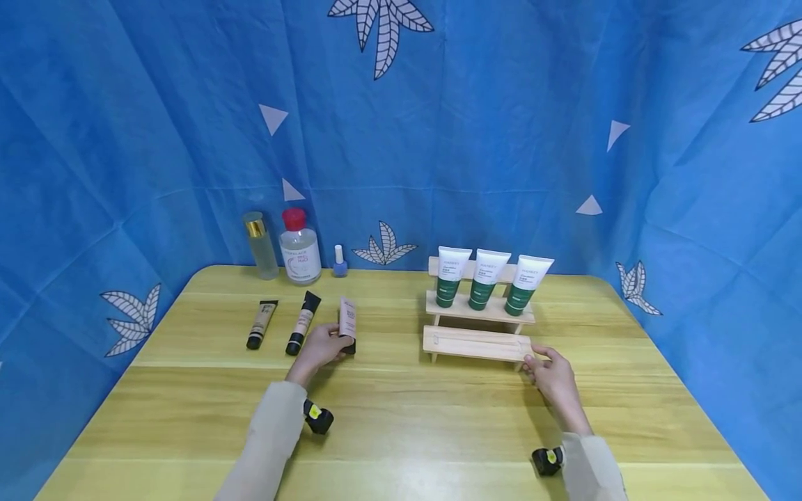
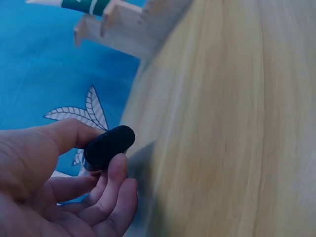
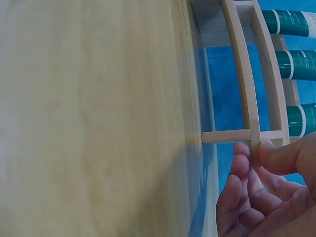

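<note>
My left hand [image 1: 324, 346] pinches a pale pink BB cream tube [image 1: 347, 319] near its black cap, holding it upright over the table. In the left wrist view the black cap end [image 2: 109, 146] shows between thumb and fingers. My right hand [image 1: 553, 378] grips the right end of the lower step of a wooden tiered rack [image 1: 476, 344], thumb above and fingers below in the right wrist view. Three white-and-green tubes, the left [image 1: 452, 276], middle [image 1: 487, 280] and right [image 1: 528, 284], stand cap down on the rack's upper step.
Left of my left hand lie a black-capped tube [image 1: 303, 323] and a smaller beige tube [image 1: 262, 325]. Behind them stand a gold-collared bottle [image 1: 262, 247], a red-capped bottle [image 1: 301, 252] and blue nail polish [image 1: 340, 264]. A blue curtain [image 1: 401, 153] hangs behind the table [image 1: 401, 431].
</note>
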The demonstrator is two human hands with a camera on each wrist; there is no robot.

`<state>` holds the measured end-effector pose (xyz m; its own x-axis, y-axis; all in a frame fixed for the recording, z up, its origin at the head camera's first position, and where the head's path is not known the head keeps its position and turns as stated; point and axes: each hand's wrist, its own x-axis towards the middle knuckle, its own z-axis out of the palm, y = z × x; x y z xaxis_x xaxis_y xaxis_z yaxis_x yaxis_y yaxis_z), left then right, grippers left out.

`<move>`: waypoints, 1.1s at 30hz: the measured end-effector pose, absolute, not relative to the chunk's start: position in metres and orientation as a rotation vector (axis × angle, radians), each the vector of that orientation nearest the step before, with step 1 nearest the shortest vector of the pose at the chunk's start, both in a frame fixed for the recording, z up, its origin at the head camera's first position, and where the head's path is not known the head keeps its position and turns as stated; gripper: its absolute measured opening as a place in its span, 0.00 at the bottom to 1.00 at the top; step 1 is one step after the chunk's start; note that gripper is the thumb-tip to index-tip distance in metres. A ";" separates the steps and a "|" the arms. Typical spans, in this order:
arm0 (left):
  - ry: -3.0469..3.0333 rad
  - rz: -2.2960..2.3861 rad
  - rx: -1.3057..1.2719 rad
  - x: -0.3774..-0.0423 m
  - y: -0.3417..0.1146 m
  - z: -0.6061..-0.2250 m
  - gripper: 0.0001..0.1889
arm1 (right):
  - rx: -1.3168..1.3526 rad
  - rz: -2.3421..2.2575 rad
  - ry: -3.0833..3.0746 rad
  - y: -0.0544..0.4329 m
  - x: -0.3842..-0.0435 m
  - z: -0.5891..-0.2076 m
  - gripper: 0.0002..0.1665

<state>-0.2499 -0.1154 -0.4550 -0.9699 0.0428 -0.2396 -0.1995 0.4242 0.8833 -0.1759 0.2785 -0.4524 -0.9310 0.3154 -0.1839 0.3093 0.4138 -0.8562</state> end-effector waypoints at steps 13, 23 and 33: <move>2.516 1.470 -0.178 -0.262 -0.119 -0.462 0.21 | -0.572 1.600 -2.637 0.278 -0.174 -0.452 0.26; 2.608 1.390 -0.131 -0.263 -0.125 -0.467 0.18 | -0.573 1.584 -2.631 0.278 -0.175 -0.452 0.25; 2.627 1.268 -0.070 -0.261 -0.127 -0.465 0.21 | -0.572 1.585 -2.650 0.279 -0.176 -0.453 0.25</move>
<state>-0.2609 -0.1271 -0.4649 -0.9740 0.0539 -0.2202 -0.1389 0.6257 0.7676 -0.1757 0.2787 -0.4526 -0.9336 0.3079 -0.1834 0.3072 0.4241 -0.8519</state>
